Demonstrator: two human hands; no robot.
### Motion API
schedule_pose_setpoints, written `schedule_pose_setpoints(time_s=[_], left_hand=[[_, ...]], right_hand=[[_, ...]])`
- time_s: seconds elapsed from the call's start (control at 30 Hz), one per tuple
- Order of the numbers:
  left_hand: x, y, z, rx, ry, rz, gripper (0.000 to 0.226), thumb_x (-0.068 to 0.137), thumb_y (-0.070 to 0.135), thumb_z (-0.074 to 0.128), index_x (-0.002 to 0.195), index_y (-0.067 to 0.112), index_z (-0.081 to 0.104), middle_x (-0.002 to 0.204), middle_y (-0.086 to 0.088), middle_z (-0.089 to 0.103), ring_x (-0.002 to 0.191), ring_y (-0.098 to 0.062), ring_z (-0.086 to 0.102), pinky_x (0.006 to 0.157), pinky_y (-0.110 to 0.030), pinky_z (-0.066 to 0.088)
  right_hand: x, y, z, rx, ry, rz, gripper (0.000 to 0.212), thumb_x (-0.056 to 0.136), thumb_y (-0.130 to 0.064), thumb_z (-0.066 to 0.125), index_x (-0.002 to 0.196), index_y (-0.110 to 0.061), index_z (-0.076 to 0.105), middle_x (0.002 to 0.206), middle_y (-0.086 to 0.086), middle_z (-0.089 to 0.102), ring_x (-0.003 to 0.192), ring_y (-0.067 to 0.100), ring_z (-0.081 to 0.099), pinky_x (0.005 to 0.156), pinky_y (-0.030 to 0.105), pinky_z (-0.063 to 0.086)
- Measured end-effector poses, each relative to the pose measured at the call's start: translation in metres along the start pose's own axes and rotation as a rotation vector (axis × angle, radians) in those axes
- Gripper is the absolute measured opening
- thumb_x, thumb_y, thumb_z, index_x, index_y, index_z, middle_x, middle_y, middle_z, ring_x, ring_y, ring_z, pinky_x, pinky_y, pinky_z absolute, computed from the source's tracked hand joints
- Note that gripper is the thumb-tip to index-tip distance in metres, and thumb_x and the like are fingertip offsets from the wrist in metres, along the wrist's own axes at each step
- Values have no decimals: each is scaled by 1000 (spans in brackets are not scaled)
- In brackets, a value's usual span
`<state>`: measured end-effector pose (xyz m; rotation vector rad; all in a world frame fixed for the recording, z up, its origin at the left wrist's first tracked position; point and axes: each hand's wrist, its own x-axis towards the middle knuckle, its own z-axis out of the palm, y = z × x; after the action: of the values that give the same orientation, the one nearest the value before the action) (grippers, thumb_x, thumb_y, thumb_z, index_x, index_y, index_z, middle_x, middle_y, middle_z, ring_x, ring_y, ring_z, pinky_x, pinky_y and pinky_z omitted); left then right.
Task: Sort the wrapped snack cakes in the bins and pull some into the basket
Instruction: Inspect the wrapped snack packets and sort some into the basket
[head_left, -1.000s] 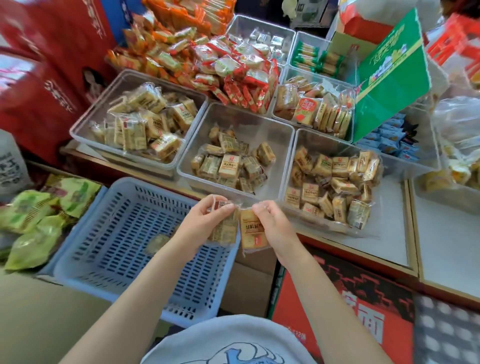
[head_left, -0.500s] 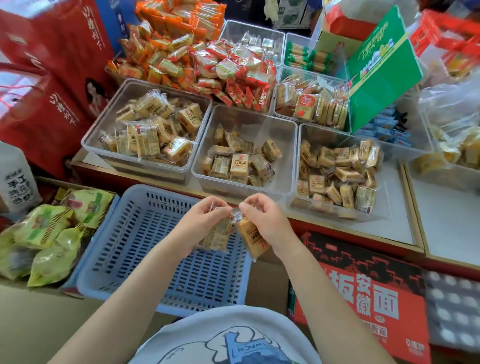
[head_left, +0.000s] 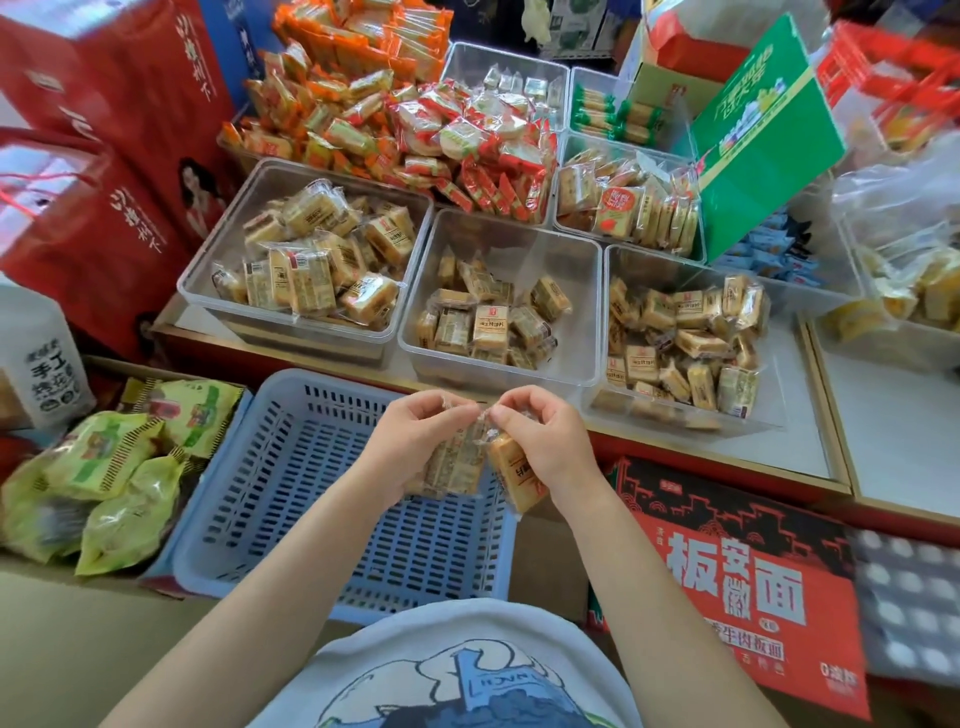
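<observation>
A shop display counter with a red front and a gold-trimmed edge (head_left: 727, 457) carries rows of clear plastic bins: the left clear bin (head_left: 218, 275) holds larger tan wrapped cakes, the middle clear bin (head_left: 571, 322) is partly filled with small wrapped snack cakes and shows bare floor on its right side, and the right clear bin (head_left: 769, 415) is heaped with similar small cakes. Behind them lie piled orange and red snack packets (head_left: 395, 119) and a tilted green cardboard box (head_left: 763, 135). Below the counter edge sits a blue slotted plastic basket (head_left: 291, 467), its floor largely bare, with green snack bags (head_left: 104, 488) to its left and a red noodle carton (head_left: 737, 582) to its right. Over the basket's right portion, the left hand (head_left: 415, 441) pinches the top of a clear-wrapped pale snack cake (head_left: 454, 467) between thumb and curled fingers, while the right hand (head_left: 545, 441) likewise pinches the wrapper end of an orange-brown wrapped snack cake (head_left: 519, 478). The two cakes hang just beside each other, the fingertips of both hands nearly meeting, near the counter's front edge and in front of the middle bin.
</observation>
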<state>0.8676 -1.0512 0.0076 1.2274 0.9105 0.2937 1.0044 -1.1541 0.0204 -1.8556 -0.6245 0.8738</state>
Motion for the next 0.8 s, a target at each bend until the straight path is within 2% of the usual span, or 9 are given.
schedule_pose_setpoints(time_s=[0.1, 0.23, 0.33, 0.5, 0.63, 0.73, 0.8], left_hand=[[-2, -3, 1, -182, 8, -79, 15, 95, 23, 71, 98, 11, 79, 94, -15, 76, 84, -27, 74, 78, -49, 61], [-2, 1, 2, -305, 95, -155, 11, 93, 17, 72, 92, 7, 77, 84, -12, 74, 72, -23, 72, 63, -39, 60], [0, 0, 2, -309, 151, -147, 11, 88, 14, 77, 88, 6, 70, 78, -10, 71, 64, -22, 69, 56, -33, 57], [0, 1, 4, -332, 94, -145, 11, 89, 14, 76, 86, 8, 68, 75, -7, 71, 63, -19, 69, 56, -30, 57], [2, 2, 3, -313, 73, -142, 14, 94, 20, 71, 83, 13, 67, 76, -4, 69, 66, -17, 67, 60, -34, 56], [2, 3, 4, -337, 40, -156, 16, 100, 26, 64, 97, 11, 69, 83, -6, 72, 70, -18, 70, 63, -37, 59], [0, 5, 3, -307, -80, -164, 24, 99, 27, 65, 111, 7, 67, 94, -12, 74, 81, -23, 72, 71, -41, 62]], right_hand=[[2, -2, 1, 15, -12, 0, 9, 92, -16, 72, 83, -20, 71, 82, 0, 71, 71, 7, 62, 68, 22, 51], [3, -2, 4, 16, -23, 5, 7, 92, -18, 72, 86, -18, 72, 85, 2, 73, 73, 9, 64, 69, 24, 53], [2, 0, 4, 5, -10, 16, 10, 93, -17, 71, 83, -21, 70, 79, -5, 71, 71, 6, 63, 66, 20, 51], [-1, -3, -2, 8, 4, 39, 12, 92, -16, 71, 82, -21, 69, 82, 0, 70, 71, 9, 62, 65, 20, 51], [-2, -5, -3, 28, -12, 48, 11, 92, -15, 71, 82, -20, 70, 83, 6, 71, 72, 12, 64, 66, 24, 53], [0, -8, -2, 55, -7, 50, 12, 92, -14, 71, 82, -19, 69, 81, 5, 70, 69, 11, 64, 62, 21, 53], [1, -10, -3, 65, 7, 54, 12, 93, -14, 70, 82, -19, 69, 80, 1, 69, 65, 6, 63, 60, 19, 52]])
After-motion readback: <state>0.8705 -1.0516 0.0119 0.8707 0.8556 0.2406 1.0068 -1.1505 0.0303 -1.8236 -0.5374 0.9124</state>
